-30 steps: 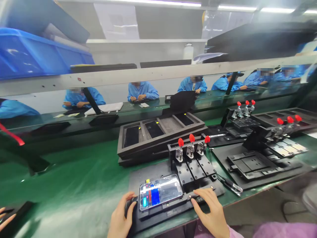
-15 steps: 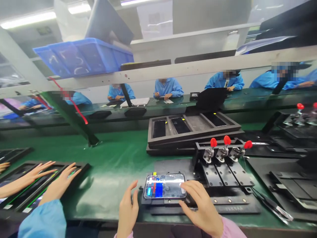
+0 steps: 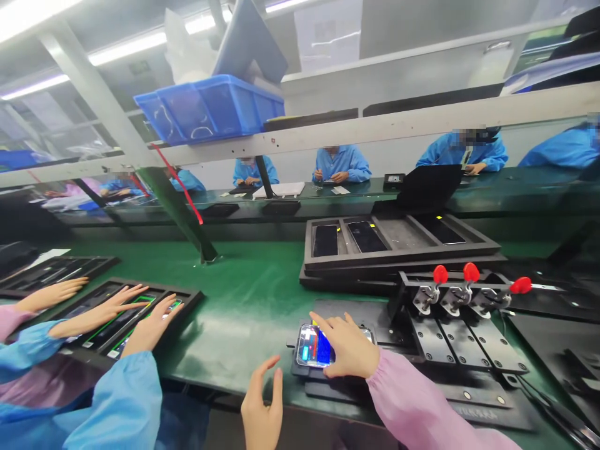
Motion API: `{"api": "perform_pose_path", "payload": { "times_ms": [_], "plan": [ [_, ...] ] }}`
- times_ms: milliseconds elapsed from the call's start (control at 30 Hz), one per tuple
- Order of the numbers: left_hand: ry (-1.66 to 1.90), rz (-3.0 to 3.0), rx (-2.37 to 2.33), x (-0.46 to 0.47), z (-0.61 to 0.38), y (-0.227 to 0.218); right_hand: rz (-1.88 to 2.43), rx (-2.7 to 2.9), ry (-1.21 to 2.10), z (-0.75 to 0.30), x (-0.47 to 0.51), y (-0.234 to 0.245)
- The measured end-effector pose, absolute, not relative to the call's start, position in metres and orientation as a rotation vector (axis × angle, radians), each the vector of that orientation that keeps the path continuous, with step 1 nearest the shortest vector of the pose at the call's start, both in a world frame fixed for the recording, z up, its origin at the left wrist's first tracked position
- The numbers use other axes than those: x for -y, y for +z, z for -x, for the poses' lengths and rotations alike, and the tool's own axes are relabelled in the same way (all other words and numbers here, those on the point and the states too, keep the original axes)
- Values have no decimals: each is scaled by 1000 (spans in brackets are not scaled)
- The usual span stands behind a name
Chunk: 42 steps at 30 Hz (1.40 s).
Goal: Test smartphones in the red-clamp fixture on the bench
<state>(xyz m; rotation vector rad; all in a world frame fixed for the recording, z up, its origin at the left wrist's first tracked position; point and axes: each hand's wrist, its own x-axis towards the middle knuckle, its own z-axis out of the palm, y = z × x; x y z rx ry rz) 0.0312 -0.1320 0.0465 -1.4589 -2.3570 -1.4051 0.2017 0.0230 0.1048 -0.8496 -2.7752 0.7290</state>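
Observation:
A phone (image 3: 306,351) with a lit screen of coloured blocks lies flat on a black fixture plate (image 3: 370,317). Over its middle and right part spreads my right hand (image 3: 350,347), hiding much of the screen. The thumb is at the phone's near edge and the fingers reach across to the far edge, apart from each other; firm contact cannot be made out. My left hand (image 3: 262,403) is held in front of the table's edge, thumb and forefinger apart, with nothing in it. Right of the phone stand toggle clamps with red handles (image 3: 471,272) above metal plates (image 3: 450,340).
Behind the fixture, a black tray (image 3: 398,253) holds several dark phones. At left, a co-worker's hands (image 3: 150,325) rest over another phone tray (image 3: 194,303). A slanted green post (image 3: 180,219) rises from the table. A blue bin (image 3: 206,112) sits on the overhead rail.
My right hand has moved left over the phone, from its right end to its middle. My left hand has dropped nearer me, away from the phone. The view has shifted left.

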Motion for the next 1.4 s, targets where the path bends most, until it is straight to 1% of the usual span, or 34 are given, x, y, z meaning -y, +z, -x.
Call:
{"api": "perform_pose_path", "payload": {
  "times_ms": [100, 200, 333, 433, 533, 633, 700, 800, 900, 1000, 1233, 1400],
  "plan": [
    [-1475, 1407, 2356, 134, -32, 47, 839, 2750, 728, -205, -26, 113],
    [-1663, 1318, 2362, 132, -43, 48, 805, 2603, 771, -210, -25, 124],
    [-2172, 1238, 2321, 119, -82, 59, 839, 2354, 819, -216, -17, 143],
    [-2681, 1168, 2139, 104, -116, 68, 875, 2156, 840, -221, -6, 158],
    [-3120, 1298, 1889, 92, -140, 67, 922, 1992, 897, -224, 8, 166],
    [-3377, 1463, 1704, 85, -157, 59, 1029, 1883, 910, -226, 19, 166],
    [-3510, 1470, 1637, 81, -168, 57, 1117, 1838, 880, -230, 21, 163],
    [-3723, 1284, 1574, 79, -181, 63, 1204, 1830, 896, -245, 19, 159],
    [-3930, 1079, 1555, 80, -185, 70, 1143, 1812, 1059, -268, 17, 154],
    [-4022, 1006, 1537, 83, -184, 72, 1057, 1711, 1136, -289, 18, 141],
    [-3988, 1051, 1631, 82, -191, 76, 1088, 1665, 926, -299, 37, 114],
    [-3999, 1218, 1591, 82, -196, 88, 1001, 1530, 1032, -307, 49, 109]
  ]
}}
